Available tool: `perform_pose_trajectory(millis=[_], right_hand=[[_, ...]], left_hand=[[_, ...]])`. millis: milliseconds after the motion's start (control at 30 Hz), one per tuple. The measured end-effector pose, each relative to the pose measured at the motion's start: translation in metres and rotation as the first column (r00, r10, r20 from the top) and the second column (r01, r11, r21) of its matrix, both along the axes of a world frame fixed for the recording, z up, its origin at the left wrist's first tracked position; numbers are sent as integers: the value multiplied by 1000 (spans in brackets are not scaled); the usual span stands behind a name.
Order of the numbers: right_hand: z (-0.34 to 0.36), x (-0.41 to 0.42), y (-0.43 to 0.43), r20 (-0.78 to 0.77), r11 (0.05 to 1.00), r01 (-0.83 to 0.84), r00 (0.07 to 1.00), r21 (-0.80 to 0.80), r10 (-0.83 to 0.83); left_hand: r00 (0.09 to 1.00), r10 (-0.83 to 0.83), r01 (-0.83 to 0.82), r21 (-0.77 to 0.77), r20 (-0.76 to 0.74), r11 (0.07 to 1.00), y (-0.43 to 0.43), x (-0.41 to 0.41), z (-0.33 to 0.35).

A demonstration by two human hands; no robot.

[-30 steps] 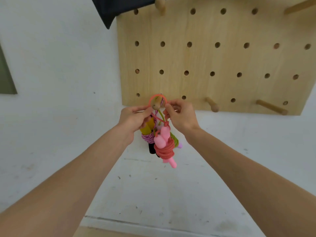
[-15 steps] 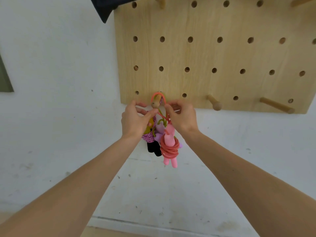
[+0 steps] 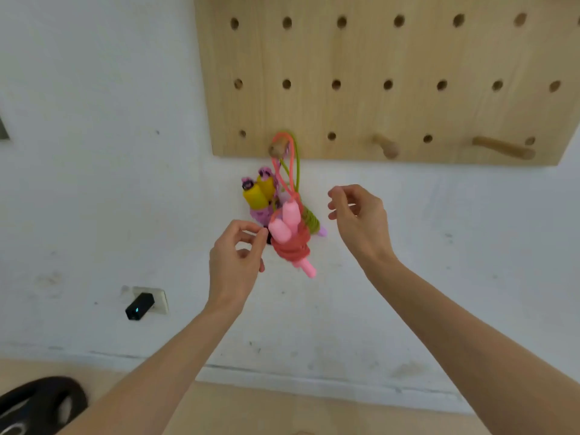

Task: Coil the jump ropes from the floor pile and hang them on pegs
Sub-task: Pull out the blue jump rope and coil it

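Fingers (image 3: pixel 338 193) loose — pink rope (image 3: pixel 292 249) half-hides purple rope (image 3: pixel 261 215).

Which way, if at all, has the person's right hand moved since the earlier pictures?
Yes: the right hand has come down and rightward off the rope-laden peg and now holds nothing.

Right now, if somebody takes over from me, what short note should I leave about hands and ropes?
Hands: left hand and right hand loosely curled, holding nothing, beside the ropes.
Coral rope, coiled, hangs by its loop on the leftmost peg, with the green rope and the yellow-handled rope.
Done: these are hung.
Left: the floor pile is out of view. Two other pegs are bare.
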State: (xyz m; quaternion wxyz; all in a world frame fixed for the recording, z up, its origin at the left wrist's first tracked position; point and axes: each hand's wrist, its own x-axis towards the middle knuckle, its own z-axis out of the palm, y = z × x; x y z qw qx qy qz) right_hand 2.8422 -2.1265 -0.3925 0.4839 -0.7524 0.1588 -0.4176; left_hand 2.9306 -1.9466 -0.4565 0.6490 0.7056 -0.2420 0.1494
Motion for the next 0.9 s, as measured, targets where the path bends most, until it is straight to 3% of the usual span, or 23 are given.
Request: perform_pose_trajectory(millis=[167, 300, 367, 467, 533, 600, 767, 900], right_hand=[[-103, -55, -4, -127, 995, 58, 991, 79, -48], [-226, -105, -14, -444, 990, 71, 896, 120, -10], [-289, -133, -20, -625, 989, 34, 778, 146, 66], [-367, -177, -24, -833, 987, -50, 531, 152, 155], [-406, -203, -22, -902, 982, -113, 392, 150, 183], [-437, -223, -18, -926, 973, -148, 307, 179, 218], [-488, -244, 4, -940, 932, -250, 152, 261, 304], [-510, -249, 35, -943, 911, -370, 195, 184, 269]], left_hand=[[993, 81, -84, -22, -87, 996, 11, -36, -87], [949, 17, 58, 229, -314, 972, 15, -71, -181], [899, -42, 236, 401, -437, 885, 18, -90, -230], [794, -112, 525, 582, -597, 622, 29, -119, -296], [751, -122, 624, 636, -649, 454, 39, -134, -332], [734, -91, 657, 669, -673, 348, 48, -146, -361], [691, -35, 698, 653, -722, 294, 58, -177, -415], [647, -52, 745, 616, -761, 256, 59, -200, -436]])
